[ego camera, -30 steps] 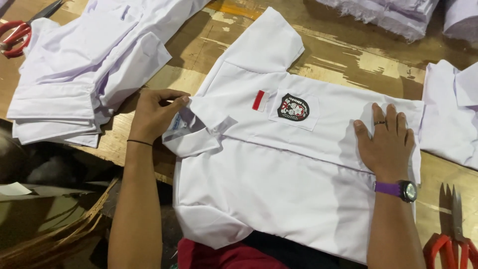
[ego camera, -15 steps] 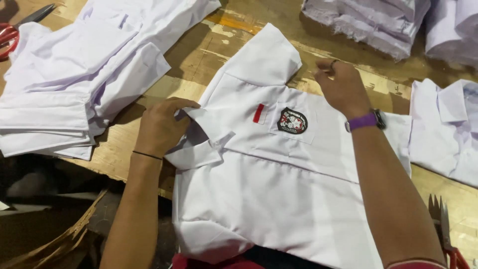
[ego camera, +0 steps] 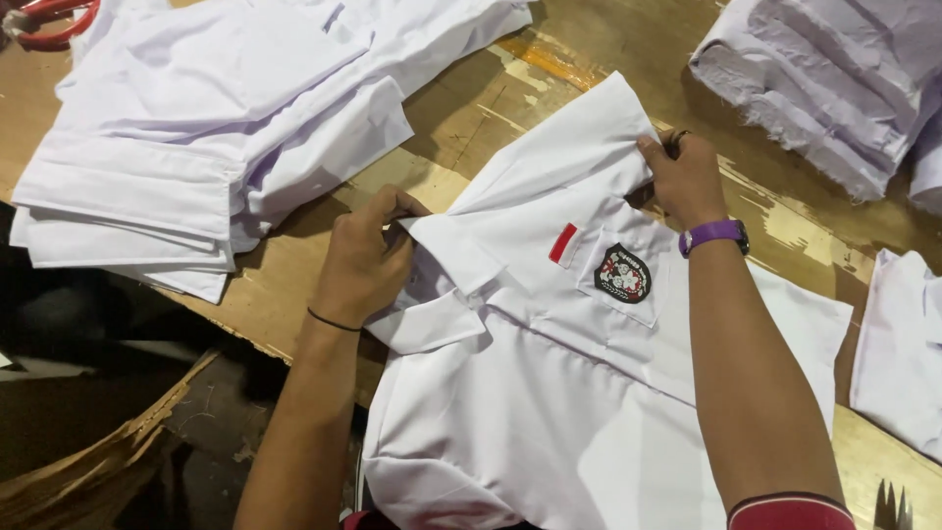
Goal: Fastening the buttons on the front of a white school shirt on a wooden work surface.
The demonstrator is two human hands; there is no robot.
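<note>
While the left hand (ego camera: 365,257) is pinching the collar with closed fingers, the right hand (ego camera: 685,179) is gripping the sleeve edge of the white shirt (ego camera: 589,393), which is lying front-up on the wooden counter (ego camera: 471,108). Being thin, soft cloth, it is likely light and floppy, best taken by collar, hems and seams. Left of the shirt, a stack of folded shirts (ego camera: 196,137) is crowding the counter; beyond the shirt, grey folded cloth (ego camera: 824,79) is sitting.
</note>
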